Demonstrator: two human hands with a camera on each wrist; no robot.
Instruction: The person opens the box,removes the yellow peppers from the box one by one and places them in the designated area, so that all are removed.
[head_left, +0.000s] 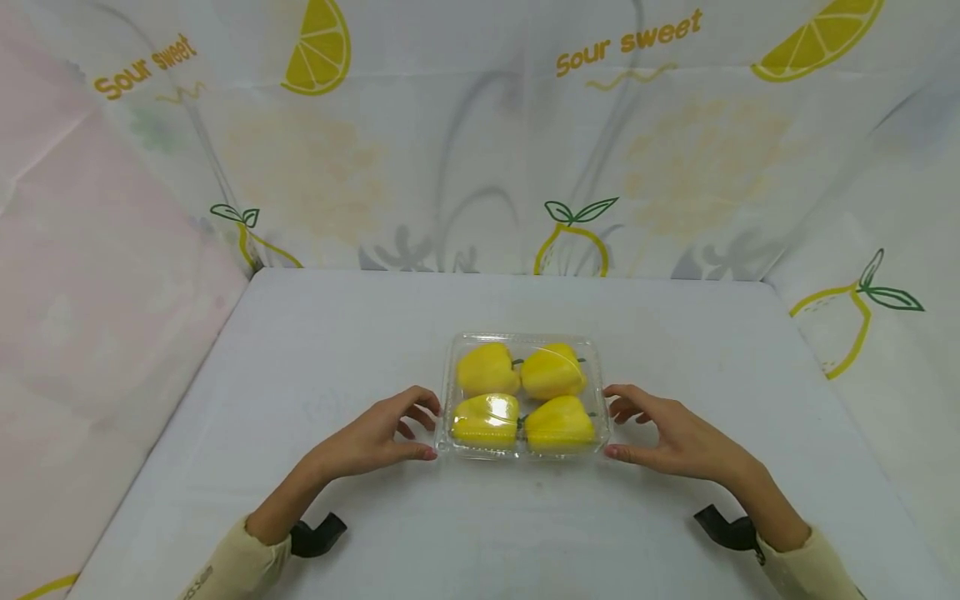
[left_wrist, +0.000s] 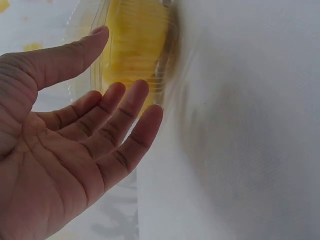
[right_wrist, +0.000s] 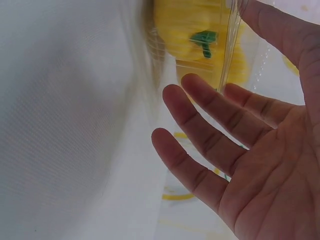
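A clear plastic box point(head_left: 522, 338), lid closed, lies flat on the white table with several yellow bell peppers point(head_left: 487, 371) inside. My left hand point(head_left: 382, 433) is at the box's left side, thumb and fingers apart. On the opposite side, my right hand point(head_left: 671, 433) mirrors it, its thumb near the front right corner. Both hands have relaxed, slightly bent fingers and grip nothing. In the left wrist view, a yellow pepper point(left_wrist: 135, 45) shows through the ribbed wall beyond the fingertips. A green stem point(right_wrist: 204, 40) shows in the right wrist view. Whether the fingertips touch the box, I cannot tell.
The white table point(head_left: 360, 325) extends around the box on every side. Behind it hangs a cloth backdrop point(head_left: 480, 150) printed with lemons and lettering. A black device point(head_left: 318, 536) sits at the left wrist, and another black device point(head_left: 726, 529) at the right.
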